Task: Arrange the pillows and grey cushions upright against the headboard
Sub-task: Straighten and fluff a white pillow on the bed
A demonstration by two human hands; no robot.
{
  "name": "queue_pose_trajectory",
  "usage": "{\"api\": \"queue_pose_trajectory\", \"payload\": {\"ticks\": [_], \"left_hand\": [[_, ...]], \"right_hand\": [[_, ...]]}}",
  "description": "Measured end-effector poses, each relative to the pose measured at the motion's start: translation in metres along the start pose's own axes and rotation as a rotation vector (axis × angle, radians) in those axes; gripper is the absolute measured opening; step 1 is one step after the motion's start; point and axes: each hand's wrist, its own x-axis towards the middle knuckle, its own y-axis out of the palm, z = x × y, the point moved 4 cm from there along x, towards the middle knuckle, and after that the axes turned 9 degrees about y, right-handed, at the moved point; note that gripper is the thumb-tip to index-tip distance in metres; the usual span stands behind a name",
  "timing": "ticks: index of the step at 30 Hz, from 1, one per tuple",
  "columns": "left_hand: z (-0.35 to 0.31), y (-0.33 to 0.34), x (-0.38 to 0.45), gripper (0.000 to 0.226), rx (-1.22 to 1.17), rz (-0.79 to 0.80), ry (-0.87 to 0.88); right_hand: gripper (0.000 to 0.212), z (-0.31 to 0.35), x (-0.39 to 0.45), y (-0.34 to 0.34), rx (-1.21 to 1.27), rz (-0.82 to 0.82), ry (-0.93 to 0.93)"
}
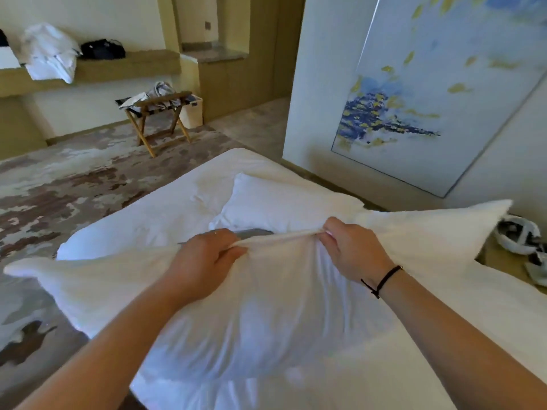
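— Pillow first: where's the big white fabric pillow (251, 306)?

— Lifted above the white-sheeted bed (488, 321), gripped along its top edge. Left hand (207, 258) and right hand (352, 247) both have fingers curled tight, bunching the seam, probably so the filling settles downward before it's stood up.

— Others?

— A second white pillow (284, 202) lies flat beyond, with a sliver of grey cushion (254, 232) peeking from under it. Headboard isn't visible.

— Surroundings?

— Blue-and-yellow painted panel (429, 93) opposite, wooden folding luggage rack (159, 113) on the patterned carpet.
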Motion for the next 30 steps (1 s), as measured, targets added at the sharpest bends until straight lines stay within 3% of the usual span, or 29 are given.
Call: {"api": "queue_pose_trajectory", "payload": {"ticks": [5,7,9,13,15,17,22,26,30], "left_hand": [[-0.046,0.032,0.039,0.022,-0.06,0.152,0.093],[-0.068,0.063,0.047,0.032,-0.107,0.227,0.141],[-0.086,0.105,0.047,0.038,-0.09,0.355,0.168],[-0.106,0.207,0.016,0.025,0.088,0.777,0.155],[-0.113,0.245,-0.008,0.022,0.161,0.913,0.159],[-0.121,0.262,-0.024,0.018,0.133,0.907,0.181],[-0.128,0.267,-0.038,0.064,0.083,0.736,0.371],[-0.111,0.274,-0.045,0.063,0.226,0.755,0.42],[-0.093,0.279,-0.044,0.037,0.232,0.752,0.325]], "right_hand": [[0.039,-0.049,-0.078,-0.029,0.048,-0.101,0.101],[0.052,-0.078,-0.113,-0.024,0.057,-0.118,0.208],[0.054,-0.111,-0.15,-0.007,0.065,-0.054,0.368],[0.044,-0.157,-0.234,0.05,0.05,0.219,0.562],[0.045,-0.165,-0.273,0.081,0.032,0.34,0.647],[0.045,-0.167,-0.292,0.092,0.089,0.294,0.734],[0.056,-0.169,-0.303,0.079,-0.002,0.081,0.652],[0.066,-0.173,-0.319,0.078,-0.144,0.247,0.681],[0.071,-0.171,-0.313,0.077,-0.204,0.385,0.707]]}}
